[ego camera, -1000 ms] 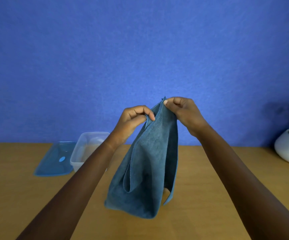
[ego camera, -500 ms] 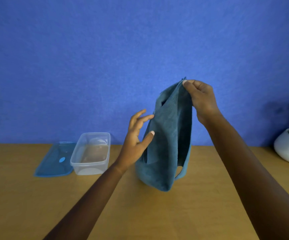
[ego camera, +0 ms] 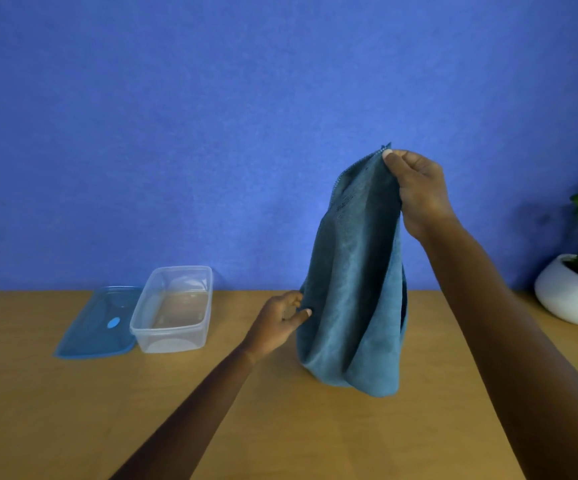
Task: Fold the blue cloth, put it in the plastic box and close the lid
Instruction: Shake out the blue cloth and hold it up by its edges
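The blue cloth [ego camera: 353, 299] hangs doubled in the air above the wooden table [ego camera: 280, 427], its lower fold just over the tabletop. My right hand [ego camera: 417, 192] pinches its top corners, held high at centre right. My left hand [ego camera: 280, 323] is low at the cloth's left edge, with the thumb on the front of the edge and the fingers curled behind it. The clear plastic box [ego camera: 173, 313] stands empty at the back left. Its blue lid [ego camera: 97, 327] lies flat on the table, touching the box's left side.
A white pot with a green plant [ego camera: 571, 289] stands at the back right edge of the table. A blue wall [ego camera: 211, 133] rises directly behind the table. Bare wood lies between the box and the cloth.
My left hand let go of the cloth's top, opened, then dropped to the lower left edge and closed on it. My right hand carried the cloth up and slightly right.
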